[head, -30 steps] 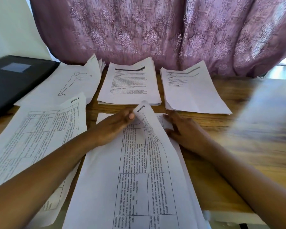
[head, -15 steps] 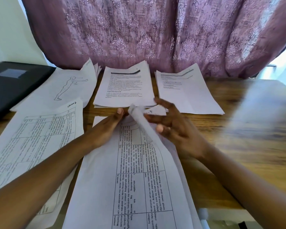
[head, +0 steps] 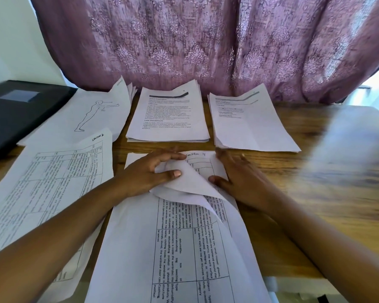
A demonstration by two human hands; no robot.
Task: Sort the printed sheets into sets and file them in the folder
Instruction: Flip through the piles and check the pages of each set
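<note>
Printed sheets lie stacked at lower centre; the left hand pinches the curled corner of the top sheet, the right hand rests flat on the sheet beneath. Sorting seems underway; next, lift that sheet to its set

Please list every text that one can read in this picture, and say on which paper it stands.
"SECTION 1", handwritten: left table sheet.
"TASK DESCRIPTION": middle stack.
"dehumidifier", "wardrobe", "watering can": front sheet.
"Section 4", handwritten: sheet beneath it.
Right stack, drawing sheet and all other print: too small or blurred to read.
</note>
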